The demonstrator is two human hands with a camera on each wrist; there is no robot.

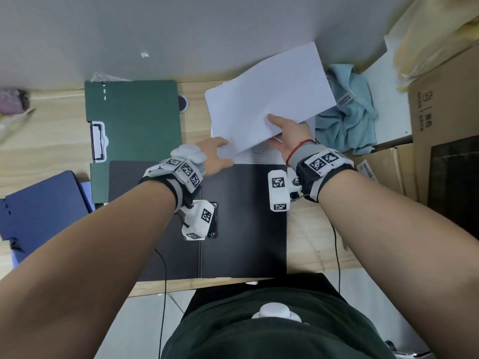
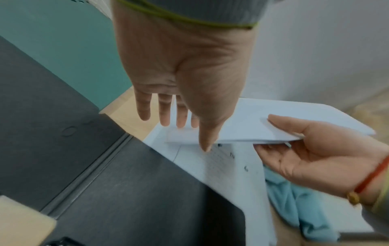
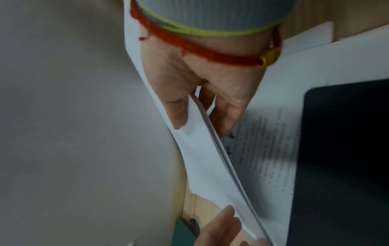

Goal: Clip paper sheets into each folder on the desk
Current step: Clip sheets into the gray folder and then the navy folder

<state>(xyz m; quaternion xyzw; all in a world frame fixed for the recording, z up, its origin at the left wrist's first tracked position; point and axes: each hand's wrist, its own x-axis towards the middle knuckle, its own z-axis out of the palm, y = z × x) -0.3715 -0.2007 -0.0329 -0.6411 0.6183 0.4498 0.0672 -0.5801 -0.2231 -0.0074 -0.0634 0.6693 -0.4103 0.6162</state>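
Paper stack (image 1: pixel 261 99) lies behind the open folder (image 1: pixel 243 229).

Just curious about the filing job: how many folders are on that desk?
3: a black folder open in front of the person, a green folder behind it to the left, a blue folder at far left. Others may hide under them.

a light wooden desk (image 1: pixel 51 130) carries green (image 1: pixel 134 117), black (image 1: pixel 243 224) and blue folders (image 1: pixel 39 203), printed paper (image 1: pixel 259 155), teal cloth (image 1: pixel 347 120)
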